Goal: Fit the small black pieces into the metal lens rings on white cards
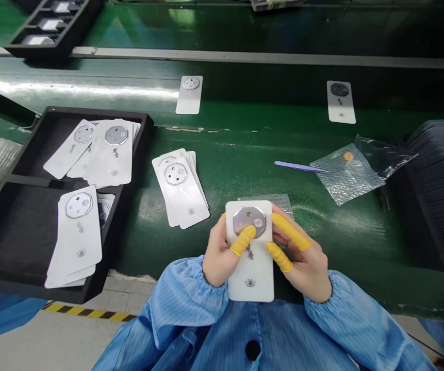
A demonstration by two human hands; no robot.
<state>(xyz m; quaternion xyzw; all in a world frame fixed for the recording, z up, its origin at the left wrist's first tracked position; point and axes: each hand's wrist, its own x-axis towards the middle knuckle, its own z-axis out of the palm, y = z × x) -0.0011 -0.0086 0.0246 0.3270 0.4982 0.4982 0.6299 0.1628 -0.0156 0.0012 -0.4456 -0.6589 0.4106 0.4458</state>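
Observation:
My left hand (pixel 222 252) holds a white rounded panel (pixel 250 278) upright in front of my chest. Its thumb, in a yellow finger cot, presses on the silver octagonal plate near the panel's top. At the panel's right edge my right hand (pixel 302 257) grips with thumb and forefinger, both in yellow finger cots; its other fingers are mostly hidden behind. A piece of bubble wrap (pixel 281 202) lies partly hidden beyond the panel. To the left, a small stack of similar panels (pixel 185 193) rests on the green bench.
A black divided tray (pixel 1 232) with more panels stands at left. Purple tweezers (pixel 299 166) lie near a bubble-wrap sheet (pixel 347 172) bearing an orange dot. Single panels sit farther back (pixel 190 98). Dark stacked sheets (pixel 442 190) stand right; another black tray (pixel 51 49) is top left.

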